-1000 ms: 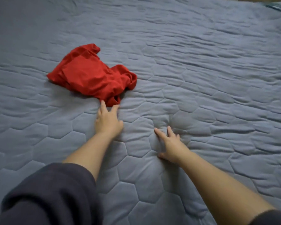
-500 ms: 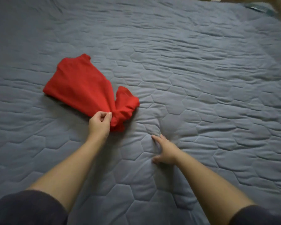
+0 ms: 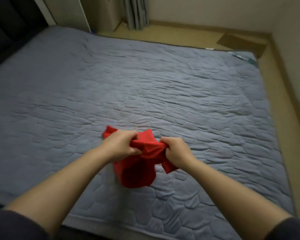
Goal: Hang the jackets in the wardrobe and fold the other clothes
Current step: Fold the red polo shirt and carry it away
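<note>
Gripping the red garment (image 3: 142, 170) with both hands, I have it over the near half of the blue quilted bed cover (image 3: 145, 84), roughly midway between its left and right sides. My left hand (image 3: 121, 144) has its fingers curled tight round a bunch of cloth at one end of a taut edge, and my right hand (image 3: 176, 149) is closed the same way on the other end. That stretched edge runs side to side across the bed, with the hands a little apart along it. From it the rest of the cloth hangs toward the near edge of the bed, so the long axis runs from my hands back toward me (a dark hollow, an opening of some kind, faces me at the lower end). One red corner pokes out beyond my left hand toward the far side of the bed, and a small flap sticks out under my right wrist. Whether the lower end rests on the cover or hangs just above it, I cannot tell. Beyond the far edge of the bed hangs a grey curtain (image 3: 136, 13), and a flat piece of cardboard (image 3: 241, 44) lies past the far right corner.
</note>
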`<state>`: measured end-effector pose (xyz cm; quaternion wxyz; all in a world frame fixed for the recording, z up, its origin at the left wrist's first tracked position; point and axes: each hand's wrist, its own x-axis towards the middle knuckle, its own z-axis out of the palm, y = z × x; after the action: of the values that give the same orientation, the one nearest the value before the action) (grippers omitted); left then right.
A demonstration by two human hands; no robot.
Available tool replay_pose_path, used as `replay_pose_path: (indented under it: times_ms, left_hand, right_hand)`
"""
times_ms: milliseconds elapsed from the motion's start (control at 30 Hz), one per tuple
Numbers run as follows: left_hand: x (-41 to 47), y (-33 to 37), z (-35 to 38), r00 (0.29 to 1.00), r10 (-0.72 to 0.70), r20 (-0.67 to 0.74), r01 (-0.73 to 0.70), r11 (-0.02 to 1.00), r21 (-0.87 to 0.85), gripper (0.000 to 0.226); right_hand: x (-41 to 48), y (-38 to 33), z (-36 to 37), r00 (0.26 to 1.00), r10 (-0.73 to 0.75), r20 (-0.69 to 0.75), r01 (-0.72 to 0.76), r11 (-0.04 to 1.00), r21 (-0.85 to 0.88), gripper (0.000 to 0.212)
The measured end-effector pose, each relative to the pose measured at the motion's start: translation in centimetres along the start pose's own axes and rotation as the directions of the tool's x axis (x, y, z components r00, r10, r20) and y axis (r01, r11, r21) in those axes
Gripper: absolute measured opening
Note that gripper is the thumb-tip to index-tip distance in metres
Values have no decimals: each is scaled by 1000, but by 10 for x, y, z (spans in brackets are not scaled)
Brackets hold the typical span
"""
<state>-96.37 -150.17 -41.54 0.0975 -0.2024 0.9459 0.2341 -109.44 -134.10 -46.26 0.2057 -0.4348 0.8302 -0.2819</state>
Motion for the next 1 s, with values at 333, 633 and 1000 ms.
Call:
replay_pose_path:
  times_ms: [333,633,1000]
  left_hand:
    - [-92,181,-165,903,87,-420,75,932,355,15]
    - [-154,294,-238,867,-184,-463,-46,896,-442,12]
    - [-204,290,-261,959,244,-145,-182,921,344,14]
  right_hand:
    - [-88,-111,-315,980,-191,52,197,914,-354,27]
    - [-175,-161,-433,988,-146,-42,136,973,-187,39]
    - [-219,-182,-439,939,-91,-331,105,994,23,32]
